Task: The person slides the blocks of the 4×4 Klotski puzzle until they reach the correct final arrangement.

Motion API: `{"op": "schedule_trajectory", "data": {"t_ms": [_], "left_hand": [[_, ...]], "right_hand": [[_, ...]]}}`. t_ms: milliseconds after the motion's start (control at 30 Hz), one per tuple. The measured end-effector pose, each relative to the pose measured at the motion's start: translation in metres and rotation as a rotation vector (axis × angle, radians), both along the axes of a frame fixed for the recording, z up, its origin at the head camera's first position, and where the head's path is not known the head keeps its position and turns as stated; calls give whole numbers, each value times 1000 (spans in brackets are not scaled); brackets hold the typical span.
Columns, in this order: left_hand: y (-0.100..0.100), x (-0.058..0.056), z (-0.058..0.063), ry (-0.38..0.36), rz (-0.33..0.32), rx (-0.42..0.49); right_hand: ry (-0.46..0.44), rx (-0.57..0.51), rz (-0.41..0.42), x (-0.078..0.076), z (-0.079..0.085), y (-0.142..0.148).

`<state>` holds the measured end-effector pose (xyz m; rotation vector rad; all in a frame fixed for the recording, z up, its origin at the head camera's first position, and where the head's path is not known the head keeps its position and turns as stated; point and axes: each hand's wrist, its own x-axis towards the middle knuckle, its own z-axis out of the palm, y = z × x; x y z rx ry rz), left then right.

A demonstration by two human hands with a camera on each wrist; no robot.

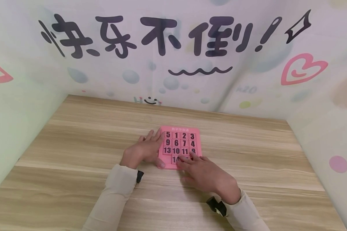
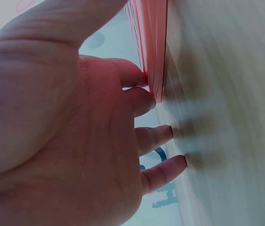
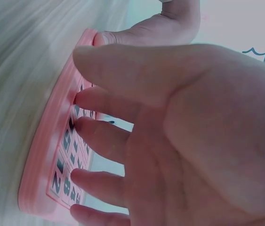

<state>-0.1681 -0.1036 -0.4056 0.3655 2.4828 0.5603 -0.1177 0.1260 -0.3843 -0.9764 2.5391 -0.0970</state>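
A pink sliding number puzzle (image 1: 180,129) lies flat on the table, with dark numerals on its tiles. Its top row reads 5, 1, 2, 3, and the bottom-left cell has no tile. At the board's left side my left hand (image 1: 144,149) rests, thumb on the lower-left corner and index finger by the upper-left edge; in the left wrist view its other fingertips (image 2: 178,162) reach down to the tabletop. Over the lower-right tiles lies my right hand (image 1: 209,175), its fingertips (image 3: 83,175) touching the tile face. It partly covers the bottom row.
The board sits on a wood-grain table (image 1: 75,154). A white printed backdrop (image 1: 110,77) with large black characters stands behind the table, and pale walls close in both sides. Black straps (image 1: 217,206) circle the wrists.
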Motion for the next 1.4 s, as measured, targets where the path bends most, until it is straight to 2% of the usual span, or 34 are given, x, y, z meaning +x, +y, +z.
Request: {"op": "schedule_trajectory", "data": {"t_ms": [233, 400, 600, 833, 1200, 1400], "left_hand": [[-1, -1, 0, 5, -12, -22], [-1, -2, 1, 4, -2, -23], [1, -2, -1, -11, -4, -7], [3, -2, -2, -10, -2, -13], [3, 0, -2, 9, -10, -35], [2, 0, -1, 8, -11, -34]], "right_hand": [[80, -28, -14, -6, -3, 2], [77, -90, -3, -10, -6, -1], [115, -107, -17, -15, -9, -3], [72, -79, -17, -17, -9, -15], [81, -13, -14, -23, -13, -31], [88, -13, -21, -21, -16, -34]]}}
